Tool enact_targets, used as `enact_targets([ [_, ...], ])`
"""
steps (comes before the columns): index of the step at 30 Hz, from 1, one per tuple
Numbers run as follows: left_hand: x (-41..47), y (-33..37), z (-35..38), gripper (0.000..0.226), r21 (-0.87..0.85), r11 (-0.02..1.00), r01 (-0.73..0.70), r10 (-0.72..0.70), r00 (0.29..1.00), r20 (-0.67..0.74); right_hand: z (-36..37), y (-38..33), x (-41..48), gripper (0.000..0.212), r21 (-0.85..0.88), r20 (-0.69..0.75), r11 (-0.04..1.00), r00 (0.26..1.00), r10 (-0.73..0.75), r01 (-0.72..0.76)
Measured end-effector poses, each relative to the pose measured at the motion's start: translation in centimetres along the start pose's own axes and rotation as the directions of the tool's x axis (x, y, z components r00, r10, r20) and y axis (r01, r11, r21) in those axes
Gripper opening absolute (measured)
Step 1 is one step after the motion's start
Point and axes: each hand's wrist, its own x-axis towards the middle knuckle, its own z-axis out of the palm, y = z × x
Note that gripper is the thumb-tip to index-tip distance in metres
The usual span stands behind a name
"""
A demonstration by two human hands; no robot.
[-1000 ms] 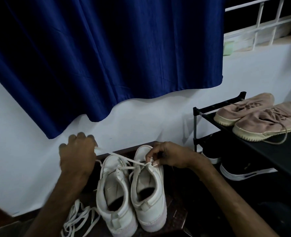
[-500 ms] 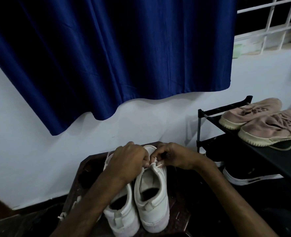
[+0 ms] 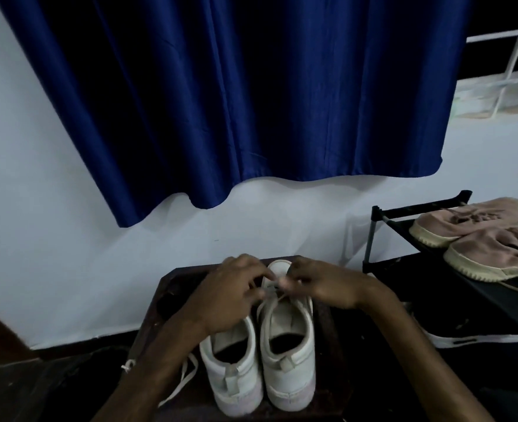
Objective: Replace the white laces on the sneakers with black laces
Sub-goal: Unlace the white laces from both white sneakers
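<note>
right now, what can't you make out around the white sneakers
- Front of the left sneaker: head view, the left hand covers it.
- Eyelets of the right sneaker: head view, the right hand and blur hide where the white lace threads.
- The loose lace: head view, the left forearm hides part of it.
- The nearer pink shoe: head view, cut by the right edge.

Smooth matt white sneakers (image 3: 259,357) on dark glossy wooden stool (image 3: 172,287); curtain (image 3: 236,95) of sheeny blue cloth.

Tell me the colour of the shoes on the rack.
Dusty pink shoes with cream soles; the head view shows them best.
</note>
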Motion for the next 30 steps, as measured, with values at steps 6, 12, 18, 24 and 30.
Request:
enact_targets([
  [6,-0.2,-1.2,0.8,0.047,-0.334,0.942,-0.036,0.117,0.967,0.227,1.4,0.3,-0.6,0.031,-0.235,-0.045,0.972,0.999,-0.028,0.016],
  [12,-0.6,0.0,2.7,0.071,0.036,0.993,-0.114,0.114,0.993,-0.006,1.1,0.9,-1.5,0.023,-0.216,-0.143,0.972,0.982,-0.123,0.09],
  [18,-0.7,0.1,3.0,0.064,-0.152,0.982,-0.114,0.099,0.99,-0.102,2.9,0.5,-2.0,0.022,0.005,-0.409,0.999,0.911,-0.045,0.051],
  [24,-0.6,-0.2,3.4,0.069,-0.181,0.975,-0.131,0.107,0.985,-0.138,4.2,-0.4,-1.1,0.018,0.434,-0.657,0.89,0.625,0.421,-0.144],
  [30,-0.6,-0.4,3.8,0.075,-0.199,0.977,-0.075,0.051,0.991,-0.124,-0.2,-3.4,-1.7,0.023,-0.256,-0.278,0.963,0.96,0.008,-0.082],
])
